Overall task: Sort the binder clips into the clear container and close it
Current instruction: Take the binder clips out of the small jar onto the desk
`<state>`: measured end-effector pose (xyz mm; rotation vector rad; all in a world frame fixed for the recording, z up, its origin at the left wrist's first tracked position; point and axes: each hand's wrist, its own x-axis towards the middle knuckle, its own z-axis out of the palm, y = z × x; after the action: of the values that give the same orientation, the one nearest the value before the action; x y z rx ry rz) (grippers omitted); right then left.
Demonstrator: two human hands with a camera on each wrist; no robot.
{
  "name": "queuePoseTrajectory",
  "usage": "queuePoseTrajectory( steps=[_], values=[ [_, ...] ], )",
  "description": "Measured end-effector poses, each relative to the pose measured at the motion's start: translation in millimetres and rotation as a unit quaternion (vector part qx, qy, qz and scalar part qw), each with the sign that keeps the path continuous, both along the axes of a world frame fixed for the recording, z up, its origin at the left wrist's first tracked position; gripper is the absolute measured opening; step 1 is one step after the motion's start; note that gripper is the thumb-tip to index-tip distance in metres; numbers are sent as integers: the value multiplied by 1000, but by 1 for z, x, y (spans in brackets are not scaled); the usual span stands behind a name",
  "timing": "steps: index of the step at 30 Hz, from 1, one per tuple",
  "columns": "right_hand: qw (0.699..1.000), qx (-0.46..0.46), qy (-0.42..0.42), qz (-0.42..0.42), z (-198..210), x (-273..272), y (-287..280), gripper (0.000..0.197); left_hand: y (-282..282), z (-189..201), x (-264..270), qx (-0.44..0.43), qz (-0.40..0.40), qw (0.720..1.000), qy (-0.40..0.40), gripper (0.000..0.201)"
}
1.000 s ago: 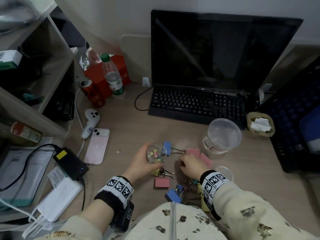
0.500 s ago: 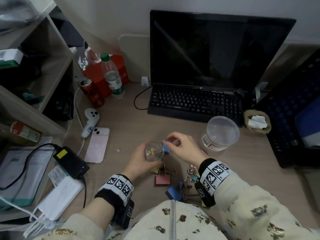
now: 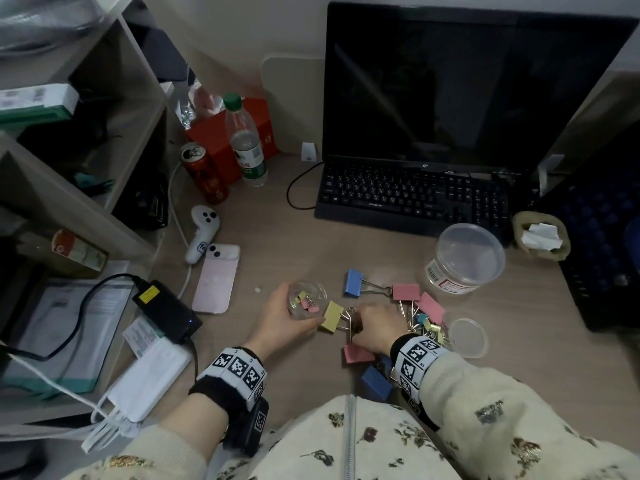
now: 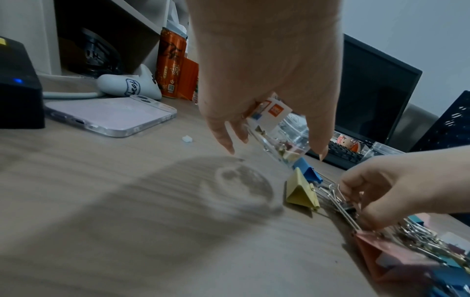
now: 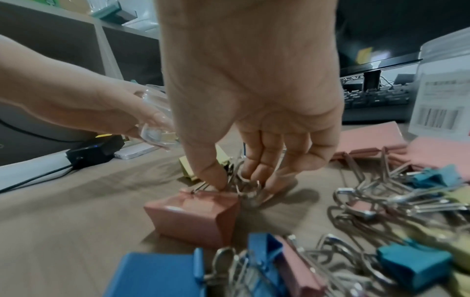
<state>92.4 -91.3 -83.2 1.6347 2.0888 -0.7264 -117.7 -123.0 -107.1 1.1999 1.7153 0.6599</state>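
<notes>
My left hand (image 3: 302, 311) grips a small clear container (image 3: 308, 295) tilted just above the desk, with a few small clips inside; the left wrist view shows the container (image 4: 282, 138) between my fingers. My right hand (image 3: 359, 322) is down at the clip pile and pinches the wire handles of a small dark binder clip (image 5: 228, 167). That clip lies between a large yellow clip (image 3: 331, 317) and a pink clip (image 3: 358, 353). Large blue (image 3: 353, 287) and pink (image 3: 405, 292) clips lie behind. Several small clips (image 3: 427, 327) sit to the right.
A bigger clear tub (image 3: 465, 258) stands at the right, with a clear lid (image 3: 467, 337) flat on the desk near my right wrist. A keyboard (image 3: 412, 199) and monitor are behind. A pink phone (image 3: 216, 282), a charger (image 3: 166, 310) and cables lie left.
My right hand was up at the small container's mouth half a second ago. It has dropped back to the pile and taken hold of another clip. The left hand holds the container in about the same place.
</notes>
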Motion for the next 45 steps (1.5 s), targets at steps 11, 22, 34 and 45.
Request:
queuePoseTrajectory(
  steps=[11, 22, 34, 45],
  values=[
    [991, -42, 98, -80, 9, 21, 3, 27, 8, 0, 5, -7, -32, 999, -13, 95],
    [984, -11, 143, -104, 9, 33, -2, 51, 13, 1, 17, 0, -59, 998, -11, 95],
    [976, 18, 115, -186, 3, 50, 4, 43, 14, 3, 23, 15, -66, 998, -1, 87],
    [997, 44, 61, 25, 6, 38, 5, 46, 19, 5, 31, 10, -70, 997, -3, 95]
  ],
)
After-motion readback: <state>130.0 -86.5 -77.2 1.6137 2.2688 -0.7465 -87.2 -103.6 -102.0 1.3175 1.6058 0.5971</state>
